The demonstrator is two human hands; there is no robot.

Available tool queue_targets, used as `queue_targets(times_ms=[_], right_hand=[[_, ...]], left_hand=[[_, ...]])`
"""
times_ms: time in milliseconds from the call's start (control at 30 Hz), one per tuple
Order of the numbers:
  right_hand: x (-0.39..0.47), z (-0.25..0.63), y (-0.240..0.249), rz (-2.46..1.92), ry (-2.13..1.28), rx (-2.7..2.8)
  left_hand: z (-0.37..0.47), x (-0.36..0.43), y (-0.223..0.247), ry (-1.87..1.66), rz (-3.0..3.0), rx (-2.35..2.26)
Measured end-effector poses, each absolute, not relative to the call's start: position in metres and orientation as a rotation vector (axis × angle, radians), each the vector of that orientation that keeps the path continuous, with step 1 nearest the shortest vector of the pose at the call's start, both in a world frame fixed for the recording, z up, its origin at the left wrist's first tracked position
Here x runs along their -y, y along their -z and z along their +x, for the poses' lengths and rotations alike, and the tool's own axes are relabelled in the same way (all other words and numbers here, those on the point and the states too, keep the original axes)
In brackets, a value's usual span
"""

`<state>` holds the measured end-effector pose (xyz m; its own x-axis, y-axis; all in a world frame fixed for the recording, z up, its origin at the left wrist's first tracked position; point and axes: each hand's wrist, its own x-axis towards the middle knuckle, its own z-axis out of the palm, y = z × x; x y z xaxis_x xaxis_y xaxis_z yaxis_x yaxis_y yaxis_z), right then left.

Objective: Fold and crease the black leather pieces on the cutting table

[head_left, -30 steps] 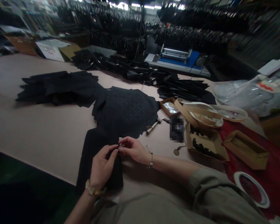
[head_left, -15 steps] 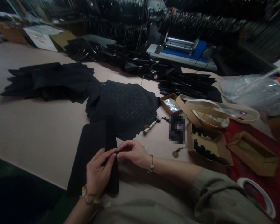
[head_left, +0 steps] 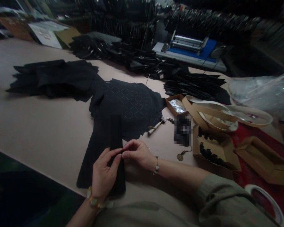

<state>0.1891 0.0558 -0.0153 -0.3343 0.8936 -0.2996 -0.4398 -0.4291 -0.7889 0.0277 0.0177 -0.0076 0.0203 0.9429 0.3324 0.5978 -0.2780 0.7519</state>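
A black folded panel [head_left: 91, 165], of fabric or thin leather, lies at the table's front edge, with a raised strip [head_left: 115, 135] along its right side. My left hand [head_left: 106, 175] rests over this strip, thumb and fingertips pinching its right edge. Fingertip to fingertip with it, my right hand [head_left: 139, 154] is closed in a pinch at the same edge. Whatever small piece sits between the right fingertips is too dark and covered to make out. Just beyond lies a stack of black pieces with a diamond pattern [head_left: 134, 101].
Right of my hands lie a hammer [head_left: 156, 126], a blurred-out dark object [head_left: 182, 130] and a round brass-coloured pendant [head_left: 180, 157]. Further right are a cardboard box [head_left: 219, 148] with small black parts, another box [head_left: 262, 159] and a tape roll [head_left: 266, 201]. Black stacks [head_left: 54, 78] lie behind.
The whole view has shifted slightly, moving the scene right and up. The panel's left part shows narrower than before. Both hands keep their pinch at its right edge.
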Motion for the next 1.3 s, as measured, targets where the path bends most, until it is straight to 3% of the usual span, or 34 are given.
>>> queue_targets(times_ms=[333, 900, 1300], right_hand=[[-0.051, 0.188, 0.01, -1.007, -2.162, 0.498], [-0.046, 0.188, 0.009, -1.009, -2.158, 0.488], [-0.047, 0.188, 0.004, -1.022, -1.859, 0.975]], left_hand=[[0.03, -0.015, 0.006, -1.123, 2.098, -1.645], [0.03, -0.016, -0.002, -1.034, 1.884, -1.546], [0.022, -0.011, 0.001, -1.019, 0.791, -1.352]])
